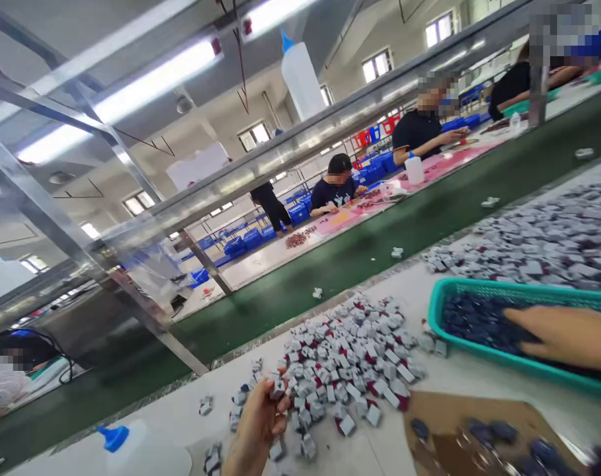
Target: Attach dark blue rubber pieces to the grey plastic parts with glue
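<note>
My left hand point(256, 426) is closed, its fingertips pinching a small grey block-like piece point(277, 386) at the left edge of a large heap of similar grey and dark-red pieces point(350, 357). My right hand point(572, 336) reaches into a green plastic basket point(483, 360) from the right. Its fingers are stretched apart and touch the small dark blue pieces point(471, 322) inside; I see nothing held between them. Below the basket lies a brown board point(432, 449) with several dark pieces and a wet-looking patch on it.
A white bottle with a blue nozzle point(114, 437) is at the front left. Beyond the table runs a green conveyor belt point(280, 307) with scattered grey pieces. More grey pieces point(543, 238) spread behind the basket. A metal frame point(146, 324) crosses the view; people sit across the belt.
</note>
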Motion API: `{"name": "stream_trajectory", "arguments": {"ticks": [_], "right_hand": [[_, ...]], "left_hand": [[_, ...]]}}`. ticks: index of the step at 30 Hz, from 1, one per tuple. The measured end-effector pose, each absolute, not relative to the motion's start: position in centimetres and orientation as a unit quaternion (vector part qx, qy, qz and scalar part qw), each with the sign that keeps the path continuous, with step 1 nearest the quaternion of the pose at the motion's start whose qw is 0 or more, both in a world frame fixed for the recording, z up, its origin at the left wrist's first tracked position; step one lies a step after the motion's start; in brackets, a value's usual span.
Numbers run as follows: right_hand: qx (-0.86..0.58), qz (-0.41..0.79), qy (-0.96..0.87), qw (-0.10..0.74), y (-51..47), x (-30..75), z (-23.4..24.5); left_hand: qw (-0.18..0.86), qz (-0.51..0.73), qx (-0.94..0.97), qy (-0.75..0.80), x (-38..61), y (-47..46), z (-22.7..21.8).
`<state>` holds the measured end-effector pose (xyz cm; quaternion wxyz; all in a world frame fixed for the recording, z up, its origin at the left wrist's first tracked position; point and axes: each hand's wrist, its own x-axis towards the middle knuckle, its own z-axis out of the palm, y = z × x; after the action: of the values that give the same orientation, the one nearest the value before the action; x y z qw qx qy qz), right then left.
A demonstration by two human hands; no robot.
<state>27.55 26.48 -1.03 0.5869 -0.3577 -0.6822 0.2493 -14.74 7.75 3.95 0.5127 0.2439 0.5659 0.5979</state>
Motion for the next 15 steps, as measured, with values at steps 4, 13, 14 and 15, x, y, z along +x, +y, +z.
{"name": "stream_trajectory", "arguments": {"ticks": [4, 13, 14, 15], "right_hand": [[-0.482, 0.2, -0.772, 0.364, 25.5, 29.0, -2.7], [-0.57, 0.15, -0.808, 0.001, 26.0, 29.4, 0.0], [-0.565, 0.142, -0.812, -0.014, 25.9, 29.1, 0.0], [-0.562, 0.134, -0.816, -0.023, 25.8, 28.7, 0.0]], "left_hand": [[0.552, 0.602, 0.23, 0.529, -11.0, 5.2, 3.8], [0.633, 0.552, 0.201, 0.503, -5.8, 3.6, -0.9], [0.636, 0.554, 0.196, 0.5, -5.4, 3.5, -1.4], [0.639, 0.555, 0.19, 0.497, -5.1, 3.5, -1.8]]}}
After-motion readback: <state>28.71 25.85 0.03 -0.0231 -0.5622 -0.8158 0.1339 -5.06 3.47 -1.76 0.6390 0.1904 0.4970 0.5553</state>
